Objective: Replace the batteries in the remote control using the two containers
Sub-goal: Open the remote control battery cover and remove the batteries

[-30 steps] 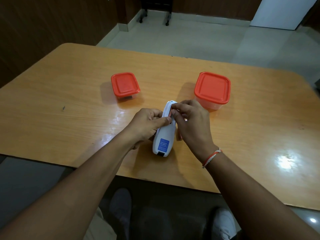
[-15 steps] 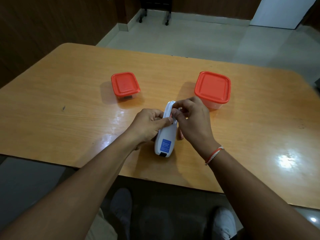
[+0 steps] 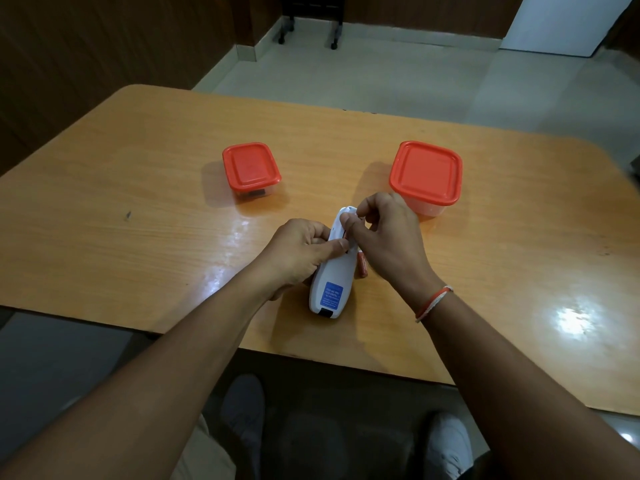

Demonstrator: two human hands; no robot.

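Hands (image 3: 301,252) grip remote (image 3: 330,282) near table edge (image 3: 311,358).

One wooden bench (image 3: 138,188) carries two lidded containers: one small container (image 3: 251,169) and one large container (image 3: 426,174). There is one white remote control (image 3: 330,282), one reddish battery (image 3: 363,265) beside it, and two hands: left hand (image 3: 298,252), right hand (image 3: 389,237).

I read this as an office/meeting rm: big wood-laminate table (image 3: 138,188), dark wood wall panels (image 3: 86,57) at 10 o'clock, pale tiled floor (image 3: 381,77), castored furniture legs (image 3: 308,32) at 12.
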